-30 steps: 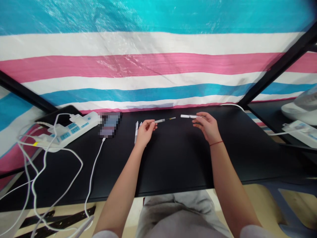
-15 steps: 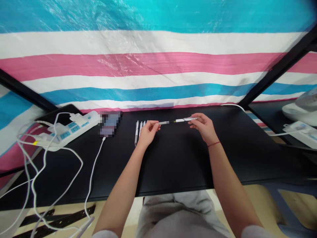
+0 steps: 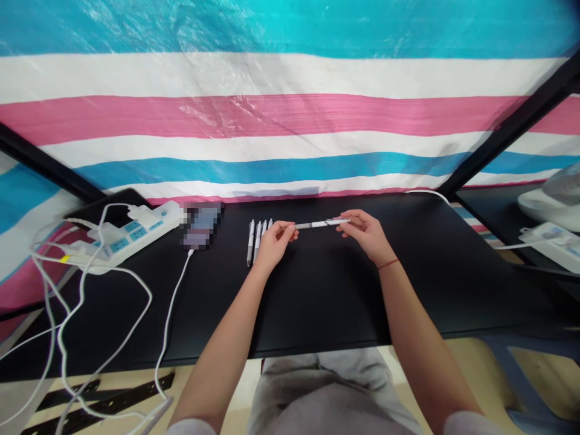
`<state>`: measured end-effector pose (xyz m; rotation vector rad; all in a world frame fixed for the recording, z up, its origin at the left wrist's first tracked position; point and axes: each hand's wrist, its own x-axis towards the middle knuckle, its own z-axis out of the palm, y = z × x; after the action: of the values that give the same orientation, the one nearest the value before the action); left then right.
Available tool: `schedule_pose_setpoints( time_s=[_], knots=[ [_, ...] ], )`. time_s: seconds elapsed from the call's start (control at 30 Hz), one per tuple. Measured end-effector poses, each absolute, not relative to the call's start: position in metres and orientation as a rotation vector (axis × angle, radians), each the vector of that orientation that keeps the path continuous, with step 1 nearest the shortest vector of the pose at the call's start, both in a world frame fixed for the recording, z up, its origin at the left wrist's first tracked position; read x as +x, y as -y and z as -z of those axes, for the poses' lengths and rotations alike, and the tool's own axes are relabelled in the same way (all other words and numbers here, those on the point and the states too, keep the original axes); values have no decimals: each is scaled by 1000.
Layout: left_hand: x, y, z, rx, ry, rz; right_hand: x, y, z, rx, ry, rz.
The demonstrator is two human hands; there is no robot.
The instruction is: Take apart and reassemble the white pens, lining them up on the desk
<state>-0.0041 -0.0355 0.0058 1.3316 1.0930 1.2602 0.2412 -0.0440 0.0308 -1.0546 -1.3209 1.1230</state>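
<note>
A white pen [image 3: 319, 224] with a grey grip end lies level between my hands, above the black table. My left hand [image 3: 277, 240] pinches its grey end, while the fingers of my right hand [image 3: 365, 232] close round the white end with the clip. The pen's two parts now meet in one line; whether they are fully joined I cannot tell. Several similar white pens [image 3: 251, 241] lie side by side just left of my left hand, which partly hides them.
A phone [image 3: 202, 225], blurred out, lies on the black table [image 3: 326, 302] with a white cable plugged in. At the left sits a white power strip [image 3: 131, 235] with tangled cords. Another white socket strip [image 3: 555, 244] is at the far right. A striped sheet [image 3: 290, 115] hangs behind.
The gap between the pen's two parts, with the dark refill showing, has closed. My right hand has moved left and my left hand slightly right.
</note>
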Motion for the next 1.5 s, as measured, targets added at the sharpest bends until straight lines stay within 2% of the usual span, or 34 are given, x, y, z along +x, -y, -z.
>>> schedule_pose_setpoints(
  time_s=[0.27, 0.47, 0.7, 0.87, 1.07, 1.23, 1.5],
  knots=[
    [-5, 35, -7, 1342, -1088, -1271, 240, 43, -32, -1254, 1429, -1000],
    [-6, 35, -8, 1344, -1105, -1286, 246, 41, -28, -1106, 1274, -1167],
    [-5, 35, -7, 1344, -1101, -1279, 244, 41, -29, -1225, 1370, -990],
    [-5, 35, -8, 1343, -1101, -1288, 244, 41, -29, -1117, 1285, -1095],
    [-4, 35, -5, 1345, -1100, -1279, 245, 41, -29, -1212, 1343, -995],
    [-4, 35, -6, 1325, -1105, -1280, 245, 45, -30, -1075, 1387, -1121],
    [-6, 35, -6, 1327, -1079, -1261, 244, 43, -29, -1189, 1567, -957]
  ],
)
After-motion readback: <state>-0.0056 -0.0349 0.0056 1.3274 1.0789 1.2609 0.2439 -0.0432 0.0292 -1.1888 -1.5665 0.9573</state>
